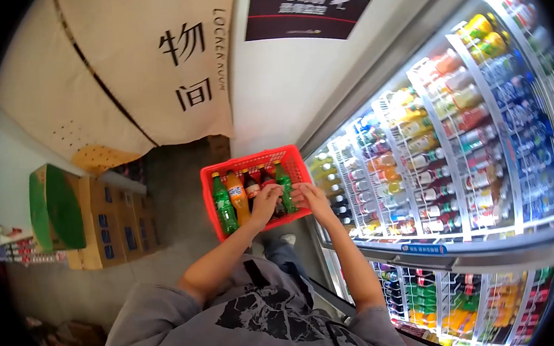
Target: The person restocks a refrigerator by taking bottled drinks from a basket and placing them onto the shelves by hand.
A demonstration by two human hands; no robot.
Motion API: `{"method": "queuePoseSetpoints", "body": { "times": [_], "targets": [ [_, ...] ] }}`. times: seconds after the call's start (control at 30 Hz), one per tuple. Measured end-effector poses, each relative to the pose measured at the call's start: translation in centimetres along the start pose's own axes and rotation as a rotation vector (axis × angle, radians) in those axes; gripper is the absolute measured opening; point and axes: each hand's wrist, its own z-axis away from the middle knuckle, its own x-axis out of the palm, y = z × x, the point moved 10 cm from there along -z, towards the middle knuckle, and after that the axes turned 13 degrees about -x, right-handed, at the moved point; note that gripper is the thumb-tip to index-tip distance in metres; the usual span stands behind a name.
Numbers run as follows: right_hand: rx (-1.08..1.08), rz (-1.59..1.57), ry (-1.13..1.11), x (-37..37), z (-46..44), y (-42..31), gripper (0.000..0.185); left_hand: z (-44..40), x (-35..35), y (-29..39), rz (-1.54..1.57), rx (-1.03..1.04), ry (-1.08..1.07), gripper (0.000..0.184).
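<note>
A red plastic basket (pixel 250 160) holds a row of drink bottles in front of me. At its left are a green bottle (pixel 225 209) and an orange soda bottle (pixel 237 196). Dark bottles with red labels, one a cola bottle (pixel 251 185), stand in the middle. Another green bottle (pixel 283 178) is on the right. My left hand (pixel 265 203) is over the dark bottles, its fingers loosely extended and partly hiding them. My right hand (pixel 311 198) is beside the right green bottle, fingers apart; whether they touch it I cannot tell.
A lit drinks cooler (pixel 430 156) with several rows of bottles rises close on my right. Cardboard boxes (pixel 110 217) and a green box (pixel 54 208) are stacked at left. A cloth curtain (pixel 135 67) hangs ahead beside a wall sign (pixel 304 10).
</note>
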Motion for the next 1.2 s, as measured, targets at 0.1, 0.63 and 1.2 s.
{"method": "queuePoseSetpoints", "body": {
  "times": [0.1,0.63,1.2],
  "targets": [
    [0.08,-0.019,-0.076,3.4,-3.1,4.4,0.034,-1.1,-7.0,-3.9,0.077,-0.063,0.204,0.026],
    [0.174,0.489,-0.231,11.9,-8.4,25.4,0.067,-0.9,-15.4,-17.1,0.199,-0.452,0.484,0.051],
    [-0.052,0.412,0.002,8.5,-6.7,11.0,0.075,-3.1,-9.1,-4.6,-0.229,-0.01,0.087,0.08]
  ]
}}
